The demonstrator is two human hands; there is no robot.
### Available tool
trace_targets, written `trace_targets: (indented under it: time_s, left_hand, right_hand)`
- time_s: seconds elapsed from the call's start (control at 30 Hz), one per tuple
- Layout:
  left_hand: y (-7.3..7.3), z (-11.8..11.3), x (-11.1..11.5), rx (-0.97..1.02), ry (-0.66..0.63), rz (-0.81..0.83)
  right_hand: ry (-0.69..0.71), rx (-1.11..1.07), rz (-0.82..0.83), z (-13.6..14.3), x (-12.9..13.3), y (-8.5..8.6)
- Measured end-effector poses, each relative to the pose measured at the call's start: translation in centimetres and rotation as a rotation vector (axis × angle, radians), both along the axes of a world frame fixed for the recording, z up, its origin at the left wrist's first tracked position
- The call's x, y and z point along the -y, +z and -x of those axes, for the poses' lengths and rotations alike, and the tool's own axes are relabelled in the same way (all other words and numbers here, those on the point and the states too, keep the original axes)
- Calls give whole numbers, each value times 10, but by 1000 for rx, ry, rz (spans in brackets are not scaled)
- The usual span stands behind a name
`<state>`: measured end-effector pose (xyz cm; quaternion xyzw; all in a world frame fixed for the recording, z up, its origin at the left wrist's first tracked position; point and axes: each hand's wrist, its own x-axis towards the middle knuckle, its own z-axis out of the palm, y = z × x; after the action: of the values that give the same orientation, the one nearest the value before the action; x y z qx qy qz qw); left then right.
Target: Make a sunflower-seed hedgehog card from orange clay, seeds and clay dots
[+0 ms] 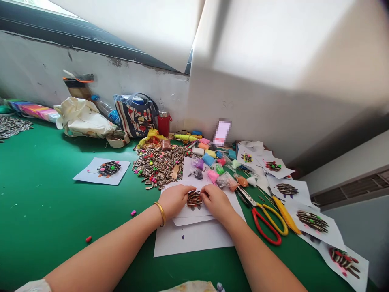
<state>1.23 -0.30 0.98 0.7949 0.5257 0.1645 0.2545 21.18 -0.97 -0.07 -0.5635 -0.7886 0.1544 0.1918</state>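
A small brown figure of sunflower seeds (194, 199) lies on white paper (197, 239) in front of me, with dark grey feet under it. My left hand (174, 201), a gold bangle at its wrist, is closed with its fingertips at the figure's left edge. On the opposite edge, my right hand (218, 204) pinches thumb and forefinger together; what sits between them is hidden. Just beyond my hands are small bags of coloured clay (209, 161) and a heap of striped sunflower seeds (161, 164) mixed with colourful ones.
Scissors (266, 219) and a yellow cutter (285, 215) lie to the right. Several finished seed pictures (313, 221) line the right edge, and another card (105, 171) lies left. Bags (135, 117), a red bottle (163, 123) and a phone (222, 133) stand along the wall.
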Motion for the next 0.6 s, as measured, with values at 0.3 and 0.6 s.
trace_targets:
  time_s: [0.3, 0.6]
  left_hand:
    - [4, -2, 1, -31, -11, -11]
    - [2, -1, 1, 12, 20, -3]
  right_hand:
    - [-5, 73, -11, 2, -2, -1]
    - [-16, 27, 22, 1, -1, 0]
